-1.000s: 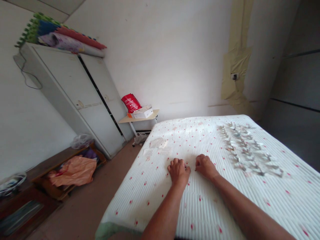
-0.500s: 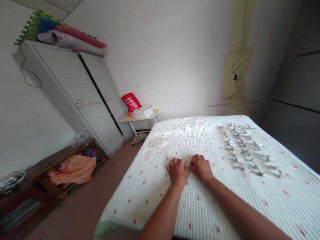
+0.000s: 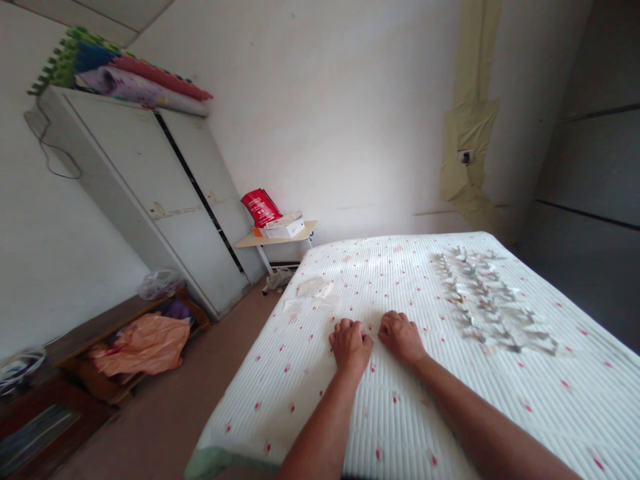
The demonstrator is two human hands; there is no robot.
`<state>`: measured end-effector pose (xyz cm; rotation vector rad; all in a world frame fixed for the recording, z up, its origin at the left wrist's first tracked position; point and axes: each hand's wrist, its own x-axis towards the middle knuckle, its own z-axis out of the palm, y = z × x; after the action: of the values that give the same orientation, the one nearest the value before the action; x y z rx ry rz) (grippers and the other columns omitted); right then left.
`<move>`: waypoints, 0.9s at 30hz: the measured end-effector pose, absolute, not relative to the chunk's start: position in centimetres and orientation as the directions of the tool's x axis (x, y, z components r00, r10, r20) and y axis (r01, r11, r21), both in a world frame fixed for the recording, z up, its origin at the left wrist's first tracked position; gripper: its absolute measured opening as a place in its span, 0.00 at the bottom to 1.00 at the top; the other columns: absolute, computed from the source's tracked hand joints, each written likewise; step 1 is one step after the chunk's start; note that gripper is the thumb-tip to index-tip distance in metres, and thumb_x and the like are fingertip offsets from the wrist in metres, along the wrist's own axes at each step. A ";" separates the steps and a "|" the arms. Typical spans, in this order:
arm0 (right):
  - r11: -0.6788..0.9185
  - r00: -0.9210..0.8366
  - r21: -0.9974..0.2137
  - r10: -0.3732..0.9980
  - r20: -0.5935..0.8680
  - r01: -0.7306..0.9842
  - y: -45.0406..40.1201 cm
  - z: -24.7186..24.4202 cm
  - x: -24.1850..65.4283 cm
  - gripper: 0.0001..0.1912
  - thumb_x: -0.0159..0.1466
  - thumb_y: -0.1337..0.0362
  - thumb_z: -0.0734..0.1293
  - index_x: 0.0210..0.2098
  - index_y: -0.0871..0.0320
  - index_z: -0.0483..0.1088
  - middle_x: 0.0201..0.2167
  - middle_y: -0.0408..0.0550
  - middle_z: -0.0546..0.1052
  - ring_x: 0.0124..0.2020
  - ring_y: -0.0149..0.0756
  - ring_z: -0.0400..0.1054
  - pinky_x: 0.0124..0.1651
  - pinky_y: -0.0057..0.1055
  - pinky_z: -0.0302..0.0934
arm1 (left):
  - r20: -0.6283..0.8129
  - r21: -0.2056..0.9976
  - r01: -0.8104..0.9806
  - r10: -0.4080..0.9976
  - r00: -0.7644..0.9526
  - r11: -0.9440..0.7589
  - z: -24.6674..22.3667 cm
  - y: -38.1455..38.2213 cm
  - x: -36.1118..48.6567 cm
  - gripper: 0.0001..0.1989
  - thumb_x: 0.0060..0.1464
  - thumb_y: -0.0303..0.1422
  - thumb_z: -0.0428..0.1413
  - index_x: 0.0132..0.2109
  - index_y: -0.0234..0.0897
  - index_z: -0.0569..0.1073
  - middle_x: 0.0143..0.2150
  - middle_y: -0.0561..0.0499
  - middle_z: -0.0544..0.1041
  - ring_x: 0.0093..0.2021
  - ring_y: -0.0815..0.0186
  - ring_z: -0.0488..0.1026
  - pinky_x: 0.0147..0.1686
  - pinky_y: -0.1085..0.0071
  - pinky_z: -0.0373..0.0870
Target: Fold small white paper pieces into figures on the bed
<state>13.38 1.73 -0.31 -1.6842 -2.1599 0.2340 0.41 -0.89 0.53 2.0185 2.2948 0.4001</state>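
Note:
Both of my hands rest on the white ribbed bedspread (image 3: 395,433) with red dots. My left hand (image 3: 351,343) is closed, fingers curled down toward the cloth. Just to its right lies my right hand (image 3: 401,337), also closed, with a small gap between the two. The fingertips are tucked out of sight, so anything in them is hidden. Thin, pale printed sheets (image 3: 313,293) lie flat beyond my left hand. To the right of my right hand stand rows of several small folded paper shapes (image 3: 493,300), pale and pointed.
A small table (image 3: 245,241) at the bed's far left corner holds a red bag (image 3: 261,207) and a white box (image 3: 286,229). A grey cabinet (image 3: 127,173) stands left, with rolled mats on top. An orange plastic bag (image 3: 143,343) lies on a low wooden shelf.
My hands have drawn slightly apart, the left one shifting a little left. Both stay curled on the bedspread. The camera view has turned slightly.

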 end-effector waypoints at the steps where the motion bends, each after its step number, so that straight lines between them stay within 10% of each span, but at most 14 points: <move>1: 0.264 -0.201 -0.362 0.958 0.204 0.894 1.8 -0.4 13.4 0.05 0.58 0.68 0.61 0.28 0.58 0.68 0.37 0.46 0.70 0.39 0.35 0.60 0.33 0.29 0.45 | 0.126 0.229 0.967 0.982 -0.142 0.110 0.5 -0.9 0.3 0.05 0.51 0.34 0.51 0.36 0.41 0.70 0.42 0.51 0.68 0.48 0.63 0.61 0.42 0.67 0.55; 27: 0.252 -0.194 -0.360 0.962 0.191 0.898 1.7 0.0 13.4 0.05 0.58 0.68 0.61 0.28 0.58 0.69 0.37 0.46 0.71 0.40 0.36 0.61 0.34 0.29 0.46 | 0.174 0.267 0.957 0.971 -0.163 0.113 0.4 -1.2 1.1 0.12 0.53 0.42 0.49 0.42 0.42 0.67 0.47 0.49 0.66 0.52 0.59 0.58 0.48 0.63 0.53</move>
<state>13.37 1.74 -0.04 -1.7012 -2.1573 0.2362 1.07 -1.24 0.44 2.0034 2.3098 0.4948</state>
